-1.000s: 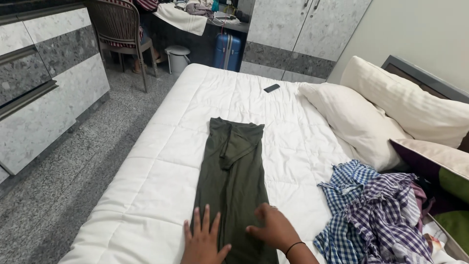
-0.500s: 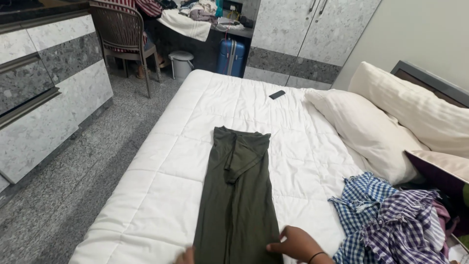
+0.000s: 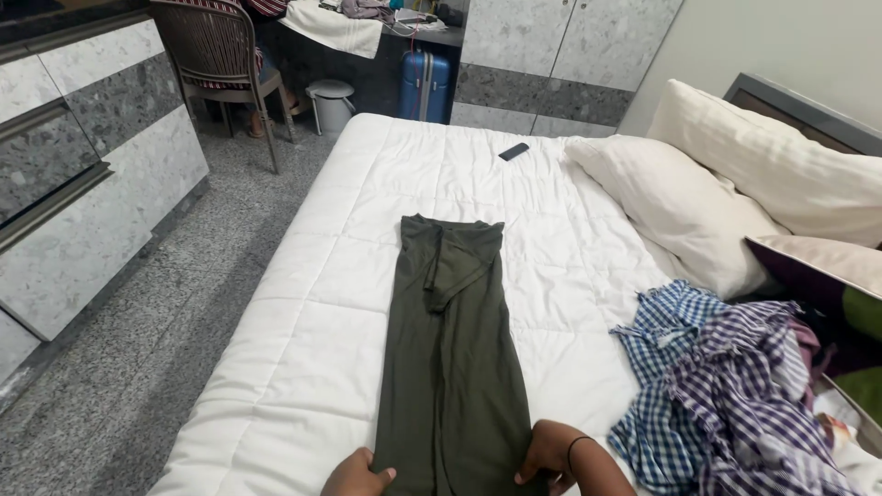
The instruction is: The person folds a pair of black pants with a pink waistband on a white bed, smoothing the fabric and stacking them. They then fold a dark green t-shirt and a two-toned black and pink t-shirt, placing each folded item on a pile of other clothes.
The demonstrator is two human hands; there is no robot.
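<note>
We stand at the near edge of a bed with a white quilt [image 3: 322, 303] in a bedroom with grey speckled flooring. On it we count one pair of olive-green trousers [image 3: 450, 358] laid lengthwise, one dark phone [image 3: 514, 152], two white pillows [image 3: 680, 202] and one heap of checked shirts [image 3: 726, 386]. Our left hand [image 3: 356, 476] pinches the trousers' near left edge; our right hand [image 3: 549, 455], a dark band at its wrist, has its fingers curled onto the near right edge.
</note>
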